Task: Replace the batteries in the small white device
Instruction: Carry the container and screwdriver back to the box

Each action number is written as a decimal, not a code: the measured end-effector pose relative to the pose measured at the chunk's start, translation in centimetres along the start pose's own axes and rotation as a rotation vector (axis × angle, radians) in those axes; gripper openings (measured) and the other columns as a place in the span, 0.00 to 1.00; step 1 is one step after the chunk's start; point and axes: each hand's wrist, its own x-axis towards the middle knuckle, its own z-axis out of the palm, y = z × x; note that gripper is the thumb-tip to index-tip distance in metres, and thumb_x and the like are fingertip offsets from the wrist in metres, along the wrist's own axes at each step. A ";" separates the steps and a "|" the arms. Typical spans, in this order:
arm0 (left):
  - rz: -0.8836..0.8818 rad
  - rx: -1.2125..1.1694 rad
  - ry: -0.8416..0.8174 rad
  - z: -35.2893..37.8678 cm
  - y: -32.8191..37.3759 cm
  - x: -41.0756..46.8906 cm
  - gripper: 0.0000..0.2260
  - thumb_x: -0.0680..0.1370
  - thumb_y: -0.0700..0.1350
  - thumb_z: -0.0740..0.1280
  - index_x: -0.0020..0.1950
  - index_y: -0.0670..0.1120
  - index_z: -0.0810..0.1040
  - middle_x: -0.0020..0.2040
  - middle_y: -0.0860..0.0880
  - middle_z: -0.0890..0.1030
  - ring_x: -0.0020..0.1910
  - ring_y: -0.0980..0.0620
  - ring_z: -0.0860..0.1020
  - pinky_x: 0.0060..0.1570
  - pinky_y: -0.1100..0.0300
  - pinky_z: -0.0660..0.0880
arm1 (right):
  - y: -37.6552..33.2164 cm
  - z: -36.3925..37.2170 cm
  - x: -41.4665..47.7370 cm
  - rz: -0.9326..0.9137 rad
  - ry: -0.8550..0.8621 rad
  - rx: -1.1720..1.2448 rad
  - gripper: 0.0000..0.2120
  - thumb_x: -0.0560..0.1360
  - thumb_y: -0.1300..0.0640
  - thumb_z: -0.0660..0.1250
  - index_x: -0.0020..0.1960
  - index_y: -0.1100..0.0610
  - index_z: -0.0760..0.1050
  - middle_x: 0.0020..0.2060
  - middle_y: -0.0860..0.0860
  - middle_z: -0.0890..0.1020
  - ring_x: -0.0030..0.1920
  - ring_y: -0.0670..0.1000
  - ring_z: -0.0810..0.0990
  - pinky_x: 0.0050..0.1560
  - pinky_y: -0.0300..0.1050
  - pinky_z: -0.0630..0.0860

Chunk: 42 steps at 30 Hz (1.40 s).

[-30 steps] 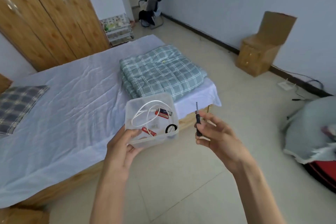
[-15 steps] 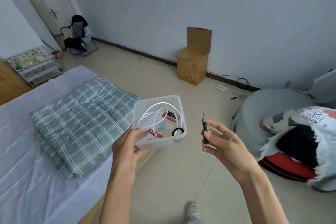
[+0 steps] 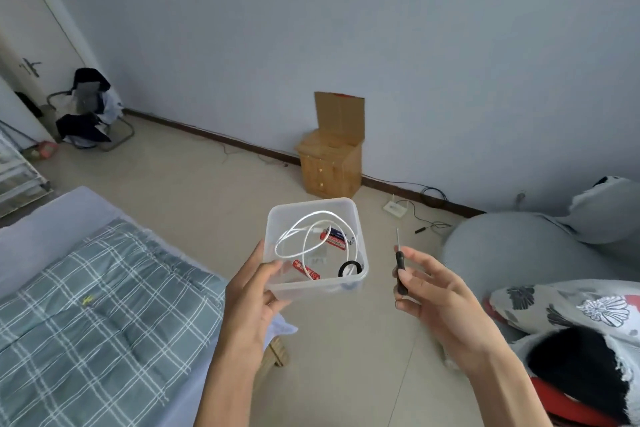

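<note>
My left hand grips the near left side of a clear plastic tub, held in the air over the floor. Inside lie a coiled white cable, red batteries with another red and dark pair at the back, a small white part and a black ring. My right hand pinches a small black-handled screwdriver, tip pointing up, just right of the tub. Whether the white part is the device, I cannot tell.
A bed with a folded green plaid quilt lies at lower left. A wooden bedside cabinet with cardboard stands at the far wall. Grey and flowered bedding is piled at right. A chair with clothes stands by the door.
My view has swung right, away from the bed and toward the wall and bedding pile. Both hands keep their hold on the tub and the screwdriver at the same spacing.
</note>
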 end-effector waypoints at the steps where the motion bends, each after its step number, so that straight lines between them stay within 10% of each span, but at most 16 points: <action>1: 0.006 0.032 -0.035 0.7 0.0 1.6 0.20 0.83 0.41 0.68 0.72 0.60 0.81 0.62 0.47 0.87 0.62 0.45 0.86 0.66 0.38 0.79 | -0.4 -0.6 2.0 0.002 -0.001 0.001 0.24 0.75 0.62 0.78 0.70 0.56 0.79 0.50 0.58 0.79 0.46 0.57 0.77 0.50 0.51 0.77; 20: 0.042 0.068 0.018 14.8 4.3 32.0 0.22 0.83 0.43 0.69 0.70 0.68 0.78 0.70 0.55 0.82 0.68 0.50 0.83 0.64 0.37 0.81 | -10.4 -6.1 36.8 0.094 -0.035 0.037 0.25 0.73 0.62 0.78 0.69 0.57 0.80 0.48 0.58 0.80 0.43 0.56 0.78 0.50 0.52 0.76; 42: 0.006 0.124 0.021 13.0 15.2 74.6 0.20 0.81 0.46 0.72 0.67 0.68 0.79 0.60 0.46 0.87 0.62 0.48 0.86 0.63 0.43 0.82 | -13.2 5.4 79.3 0.083 -0.051 0.006 0.22 0.76 0.63 0.75 0.70 0.58 0.79 0.51 0.60 0.79 0.50 0.59 0.77 0.50 0.52 0.77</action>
